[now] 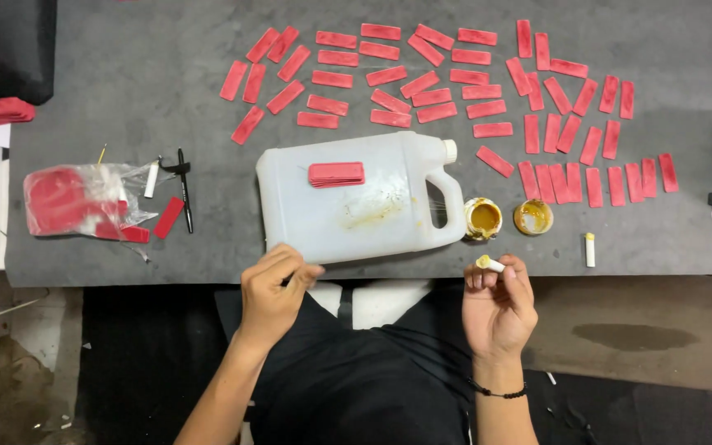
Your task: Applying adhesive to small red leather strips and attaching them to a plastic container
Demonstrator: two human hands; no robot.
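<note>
right hand (498, 306) pinching white stick (489, 264) | left hand (272, 290) curled, contents unclear | glue jar (482, 218) just above stick

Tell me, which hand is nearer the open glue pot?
Right. The right hand, holding a small white stick, sits just below the glue pot; the left hand is far off, by the white jug.

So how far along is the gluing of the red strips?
Looks done: many red strips lie spread out on the mat. In hand: the right hand holds a small white stick near the open glue pot; the left hand looks empty. Left: a stack on the jug and a bag of strips.
</note>
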